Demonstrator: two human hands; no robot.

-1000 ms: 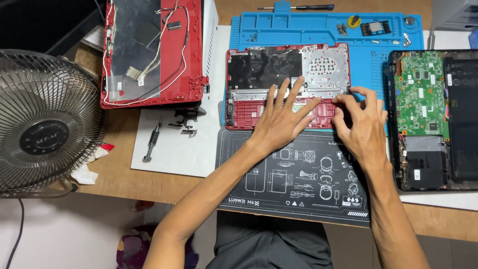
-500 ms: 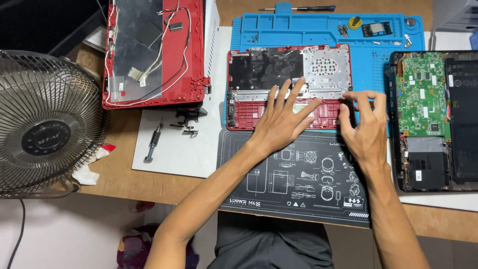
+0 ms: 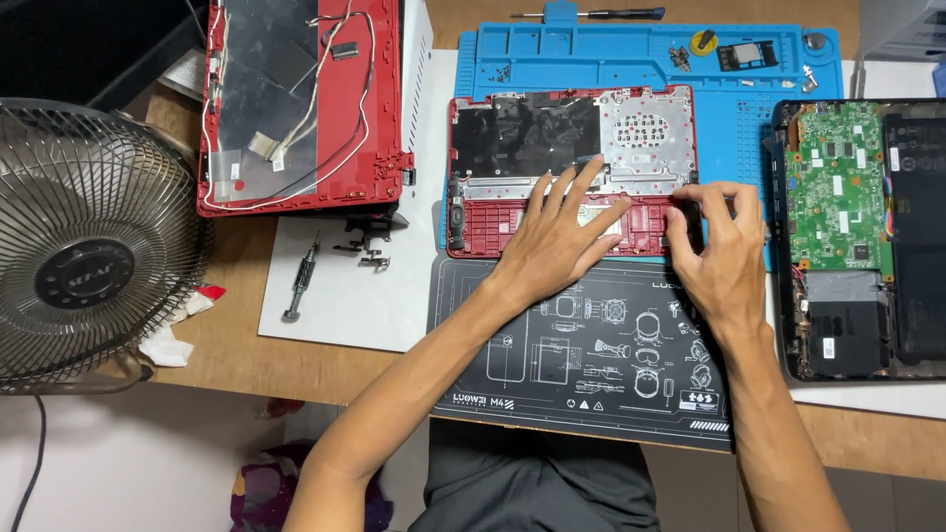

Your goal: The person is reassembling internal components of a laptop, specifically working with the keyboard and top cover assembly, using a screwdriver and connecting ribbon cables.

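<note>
A red laptop palmrest shell [image 3: 493,222], inner side up, lies across a blue repair mat [image 3: 631,59] and a black work mat [image 3: 591,345]. My left hand [image 3: 557,241] rests flat on its lower middle, fingers spread. My right hand [image 3: 719,251] is at the shell's lower right corner, with its fingertips pinched together on something small at the edge; what they pinch is hidden.
A red laptop lid [image 3: 296,99] with loose cables lies at the upper left. An open laptop base with a green board [image 3: 838,187] sits at the right. A desk fan [image 3: 84,241] stands at the left. A screwdriver [image 3: 301,281] and hinges [image 3: 365,246] lie on a white sheet.
My right hand has drawn back slightly from the shell's right edge, fingers closing together. My left hand has stayed pressed on the shell.
</note>
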